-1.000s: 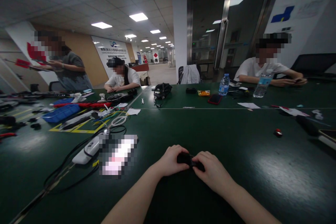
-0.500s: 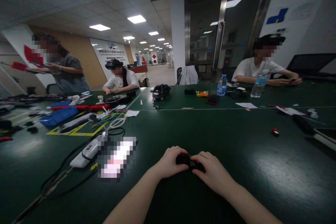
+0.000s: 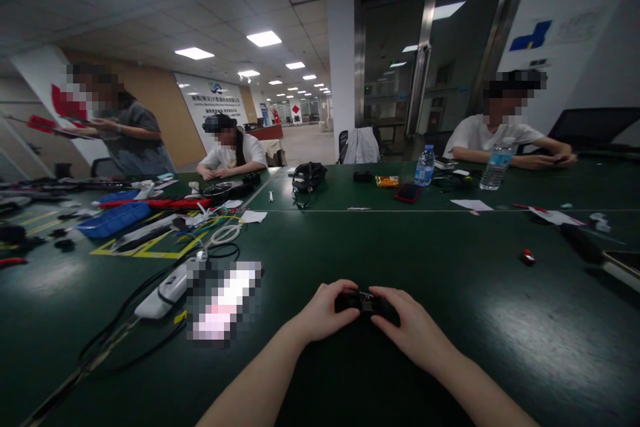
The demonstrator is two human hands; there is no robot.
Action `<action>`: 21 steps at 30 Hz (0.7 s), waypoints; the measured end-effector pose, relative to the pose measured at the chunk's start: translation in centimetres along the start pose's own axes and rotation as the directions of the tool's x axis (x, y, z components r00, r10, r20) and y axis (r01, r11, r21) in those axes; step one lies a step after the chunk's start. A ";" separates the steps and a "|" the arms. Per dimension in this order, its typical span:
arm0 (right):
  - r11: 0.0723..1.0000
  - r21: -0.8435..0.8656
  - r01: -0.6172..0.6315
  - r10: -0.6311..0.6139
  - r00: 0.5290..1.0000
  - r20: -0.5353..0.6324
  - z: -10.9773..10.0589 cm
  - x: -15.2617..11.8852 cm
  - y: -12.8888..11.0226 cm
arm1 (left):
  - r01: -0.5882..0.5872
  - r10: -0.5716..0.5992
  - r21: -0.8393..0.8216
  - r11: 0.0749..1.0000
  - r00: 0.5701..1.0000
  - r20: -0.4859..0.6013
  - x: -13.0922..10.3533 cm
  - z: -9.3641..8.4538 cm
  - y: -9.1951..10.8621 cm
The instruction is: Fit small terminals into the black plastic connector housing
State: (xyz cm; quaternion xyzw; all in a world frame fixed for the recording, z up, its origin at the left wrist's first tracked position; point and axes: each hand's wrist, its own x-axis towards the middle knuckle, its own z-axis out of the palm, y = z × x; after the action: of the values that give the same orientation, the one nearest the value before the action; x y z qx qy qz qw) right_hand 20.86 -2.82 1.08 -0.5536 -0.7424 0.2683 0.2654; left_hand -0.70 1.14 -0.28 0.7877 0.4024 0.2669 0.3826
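Note:
Both my hands rest low over the dark green table, gripping a small black object between them. My left hand curls around its left end, with thumb and fingers on opposite sides. At the other end, my right hand pinches in the same way. A greyish, shinier middle part shows between the fingertips. Much of the object is covered by my fingers, so I cannot tell its exact kind.
A lit phone and a white power strip with cables lie left. A small red-and-black item is to the right. Water bottles, a black headset and a blue tray stand farther back. Other people are around the table.
My right hand has shifted slightly to the right along the black object, so more of its middle part shows. My left hand keeps its hold. The view has moved a little.

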 end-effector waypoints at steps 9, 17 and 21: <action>1.000 0.017 0.000 0.001 1.000 -0.023 -0.3 0.1 -0.1 | -0.021 0.025 -0.213 0.977 1.000 0.016 0.3 0.3 -0.1; 1.000 0.023 0.012 -0.011 1.000 -0.022 0.1 0.3 0.3 | 0.026 -0.014 -0.250 0.968 0.999 0.048 0.5 0.3 0.0; 0.998 0.070 0.001 0.001 1.000 -0.025 0.2 0.3 0.5 | -0.003 0.017 -0.280 0.960 0.999 0.047 0.3 0.2 0.1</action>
State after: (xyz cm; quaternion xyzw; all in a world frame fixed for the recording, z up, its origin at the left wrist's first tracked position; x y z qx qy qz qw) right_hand 21.01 -2.47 0.64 -0.5473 -0.7290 0.2873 0.2940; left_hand -0.34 1.32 -0.22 0.7342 0.3470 0.3035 0.4984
